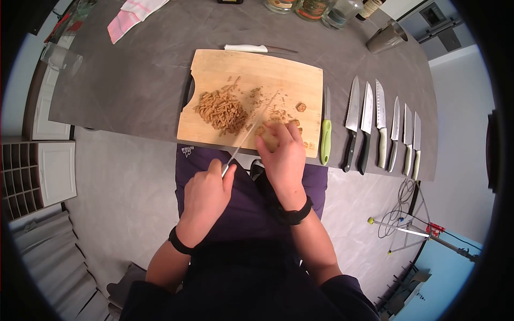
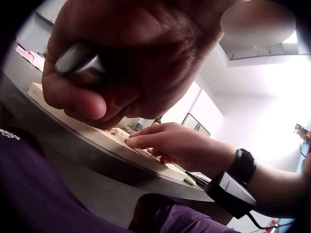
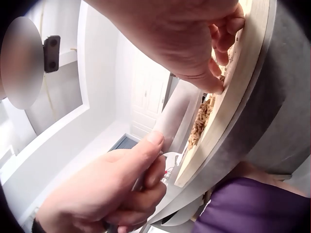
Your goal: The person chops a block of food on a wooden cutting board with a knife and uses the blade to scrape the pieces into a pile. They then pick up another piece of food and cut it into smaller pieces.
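My left hand (image 1: pixel 206 192) grips the handle of a kitchen knife (image 1: pixel 247 134), whose blade slants up across the wooden cutting board (image 1: pixel 289 69). In the left wrist view the metal butt of the handle pokes out of the curled fingers. With bent fingers my right hand (image 1: pixel 286 158) pinches a brown food piece low on the board, right of the blade; the hand mostly hides the piece. Left of the knife lies a heap of chopped brown strips (image 1: pixel 219 111). Crumbs surround the blade, and a loose brown slice (image 1: pixel 301 107) sits further right.
A green-handled knife (image 1: pixel 326 140) lies along the board's right edge, with several more knives (image 1: pixel 382 128) in a row beyond it. Behind the board is a white-handled knife (image 1: pixel 246 48). Bottles (image 1: pixel 310 8), a metal cup (image 1: pixel 386 37) and a pink-striped cloth (image 1: pixel 128 21) stand or lie farther back.
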The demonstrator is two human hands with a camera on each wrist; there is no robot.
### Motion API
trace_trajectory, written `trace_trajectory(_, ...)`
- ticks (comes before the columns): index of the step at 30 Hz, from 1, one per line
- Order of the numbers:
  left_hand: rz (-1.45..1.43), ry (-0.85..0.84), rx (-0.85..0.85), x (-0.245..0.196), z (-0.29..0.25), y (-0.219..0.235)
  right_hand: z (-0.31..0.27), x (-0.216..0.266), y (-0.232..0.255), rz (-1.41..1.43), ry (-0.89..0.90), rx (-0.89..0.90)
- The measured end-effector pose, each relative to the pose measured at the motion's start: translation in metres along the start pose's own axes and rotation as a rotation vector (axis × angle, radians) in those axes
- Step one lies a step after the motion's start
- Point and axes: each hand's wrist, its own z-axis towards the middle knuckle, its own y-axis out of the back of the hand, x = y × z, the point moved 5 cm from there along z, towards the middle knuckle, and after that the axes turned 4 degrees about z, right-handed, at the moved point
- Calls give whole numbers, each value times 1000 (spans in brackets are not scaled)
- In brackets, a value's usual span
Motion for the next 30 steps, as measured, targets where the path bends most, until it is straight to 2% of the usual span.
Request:
trace_trajectory(25, 128, -49, -26, -13, -12, 0, 5, 0, 2, -31, 29, 34)
trace_trajectory(30, 145, -40, 30, -13, -9, -1, 7, 2, 3, -19, 20, 69)
